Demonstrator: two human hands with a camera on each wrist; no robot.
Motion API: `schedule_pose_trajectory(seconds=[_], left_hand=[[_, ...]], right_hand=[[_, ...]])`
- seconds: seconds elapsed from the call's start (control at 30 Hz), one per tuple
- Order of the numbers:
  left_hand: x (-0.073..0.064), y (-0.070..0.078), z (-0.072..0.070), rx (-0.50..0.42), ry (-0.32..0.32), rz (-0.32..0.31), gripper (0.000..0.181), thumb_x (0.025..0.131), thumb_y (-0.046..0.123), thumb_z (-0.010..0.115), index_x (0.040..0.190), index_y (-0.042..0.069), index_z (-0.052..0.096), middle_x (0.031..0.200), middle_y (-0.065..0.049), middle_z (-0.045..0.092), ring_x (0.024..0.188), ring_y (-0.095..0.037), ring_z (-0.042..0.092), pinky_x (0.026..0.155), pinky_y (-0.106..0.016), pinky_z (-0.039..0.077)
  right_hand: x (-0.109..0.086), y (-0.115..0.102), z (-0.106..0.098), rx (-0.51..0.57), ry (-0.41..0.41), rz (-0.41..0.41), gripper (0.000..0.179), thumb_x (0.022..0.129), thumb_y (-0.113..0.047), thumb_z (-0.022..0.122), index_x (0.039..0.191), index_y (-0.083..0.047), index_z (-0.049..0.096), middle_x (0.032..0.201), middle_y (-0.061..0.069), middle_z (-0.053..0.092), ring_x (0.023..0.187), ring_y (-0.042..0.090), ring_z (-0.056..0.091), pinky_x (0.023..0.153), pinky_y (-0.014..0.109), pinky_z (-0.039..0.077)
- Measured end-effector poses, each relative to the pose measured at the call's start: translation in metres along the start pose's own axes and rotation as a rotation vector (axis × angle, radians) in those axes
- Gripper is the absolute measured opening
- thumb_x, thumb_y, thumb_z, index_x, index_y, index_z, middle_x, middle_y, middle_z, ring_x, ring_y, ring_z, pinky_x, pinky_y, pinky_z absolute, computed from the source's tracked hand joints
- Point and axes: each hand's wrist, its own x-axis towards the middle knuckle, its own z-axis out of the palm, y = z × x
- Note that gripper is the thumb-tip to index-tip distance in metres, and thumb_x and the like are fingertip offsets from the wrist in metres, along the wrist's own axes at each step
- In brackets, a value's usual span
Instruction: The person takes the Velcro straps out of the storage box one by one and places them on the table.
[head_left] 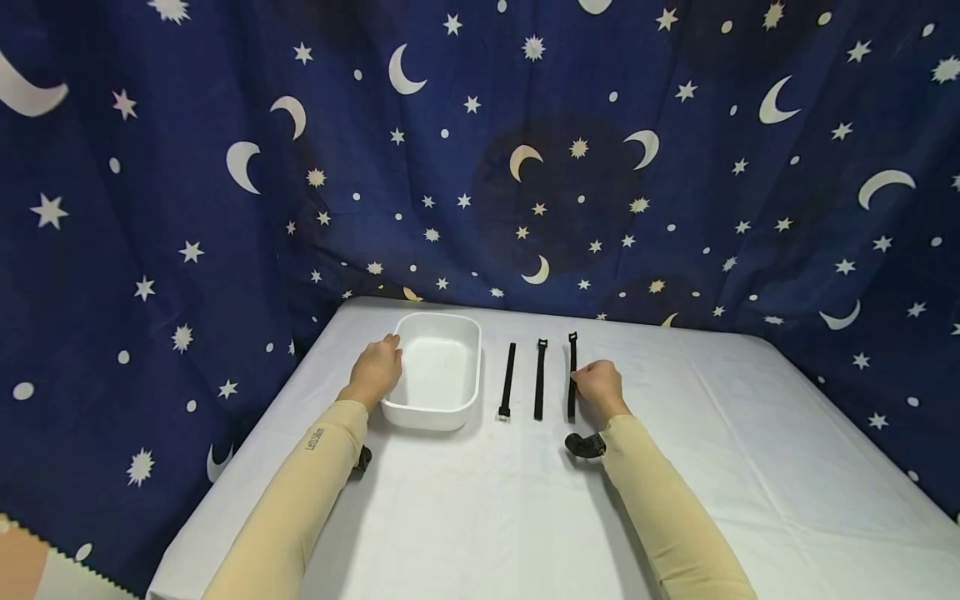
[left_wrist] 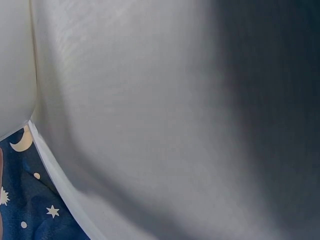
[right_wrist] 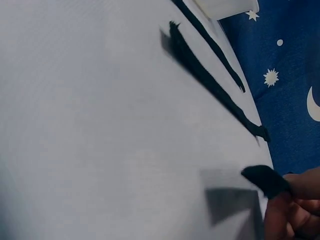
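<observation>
My left hand [head_left: 377, 371] grips the left rim of a white plastic bin [head_left: 429, 419], its fingertips over the edge. Nothing lies inside the bin. In the left wrist view only a piece of the bin's wall [left_wrist: 16, 65] shows, without the fingers. My right hand [head_left: 600, 385] pinches a black hook-and-loop cable tie [head_left: 573, 354], the rightmost of three. Seen from the right wrist, the held tie's end [right_wrist: 265, 181] sticks out between thumb and fingers, above its shadow. A middle tie [head_left: 540, 379] and a left tie [head_left: 507, 379] lie lengthwise between the bin and that hand.
A white cloth [head_left: 480, 525] covers the table. Behind and to the sides hangs a dark blue curtain [head_left: 480, 167] with moons and stars. A black wrist mount [head_left: 585, 446] sits under the right sleeve, and another mount [head_left: 362, 462] under the left.
</observation>
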Motion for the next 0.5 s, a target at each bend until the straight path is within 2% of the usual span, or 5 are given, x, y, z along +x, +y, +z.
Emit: schedule_pose_trajectory(seconds=[0.27, 0.5], left_hand=[[-0.0002, -0.0027, 0.0036, -0.002, 0.013, 0.001, 0.045, 0.107, 0.015, 0.045, 0.148, -0.001, 0.044, 0.153, -0.022, 0.044, 0.135, -0.041, 0.051, 0.109, -0.052, 0.047], [0.0006, -0.0021, 0.0016, -0.004, 0.012, 0.009, 0.045, 0.107, 0.015, 0.044, 0.148, -0.002, 0.044, 0.153, -0.023, 0.044, 0.136, -0.041, 0.050, 0.110, -0.052, 0.047]], right_hand=[[0.0016, 0.0044, 0.0052, -0.017, -0.024, 0.020, 0.025, 0.094, -0.016, 0.061, 0.088, 0.004, 0.075, 0.069, 0.008, 0.070, 0.078, 0.027, 0.064, 0.066, 0.031, 0.051], [0.0021, 0.0027, 0.0045, -0.036, -0.035, 0.031, 0.023, 0.094, -0.014, 0.060, 0.089, 0.004, 0.075, 0.074, 0.010, 0.071, 0.075, 0.025, 0.065, 0.066, 0.032, 0.053]])
